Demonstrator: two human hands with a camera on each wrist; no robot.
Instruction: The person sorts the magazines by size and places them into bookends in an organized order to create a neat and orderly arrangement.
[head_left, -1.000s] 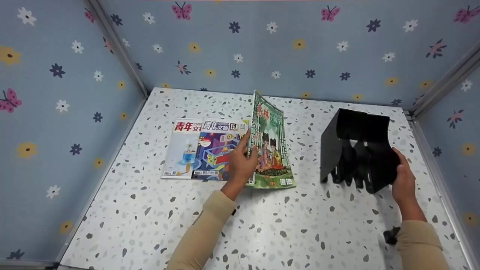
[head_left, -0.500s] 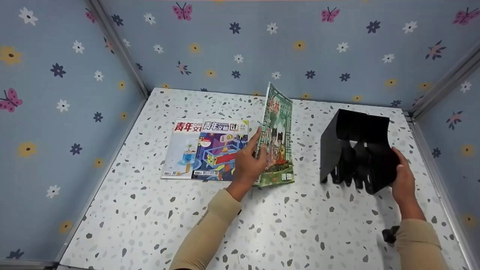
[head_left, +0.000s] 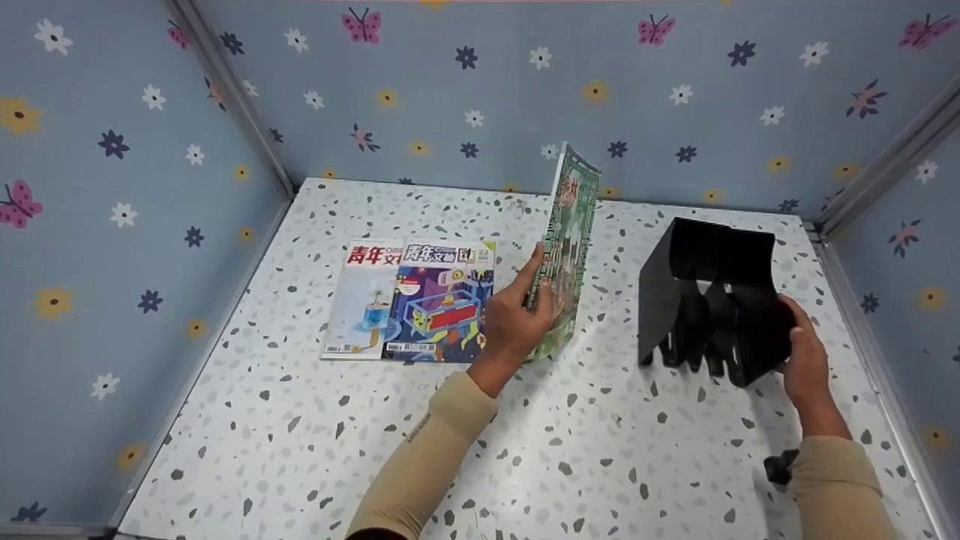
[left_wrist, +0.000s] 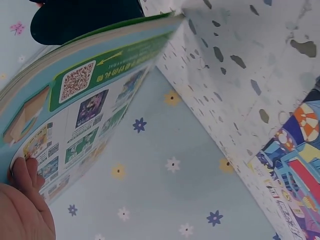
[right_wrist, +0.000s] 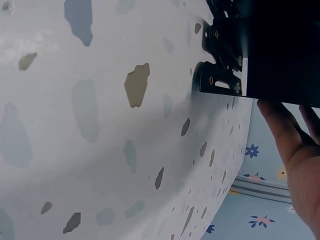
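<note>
My left hand (head_left: 517, 315) pinches a green illustrated magazine (head_left: 574, 225) near its lower spine edge. It stands nearly upright, spine toward me, in the head view. In the left wrist view the magazine's back cover (left_wrist: 85, 135) shows a QR code and small pictures, with the fingers against it. At the right, my right hand (head_left: 808, 360) rests its extended fingers against the outer side of a black desk rack (head_left: 720, 255). That rack has upright side panels and several dividers between them. The right wrist view shows fingertips touching the dark panel (right_wrist: 285, 50) near its edge.
Two overlapping magazines lie flat left of centre: a pale one (head_left: 352, 300) partly under a purple-blue one (head_left: 439, 307). The speckled white tabletop (head_left: 600, 450) meets blue flowered walls (head_left: 525, 97) at the back and sides.
My left hand has moved right and raised the green magazine, turning it more edge-on, away from the two flat magazines and nearer the rack. The right hand and rack have hardly moved.
</note>
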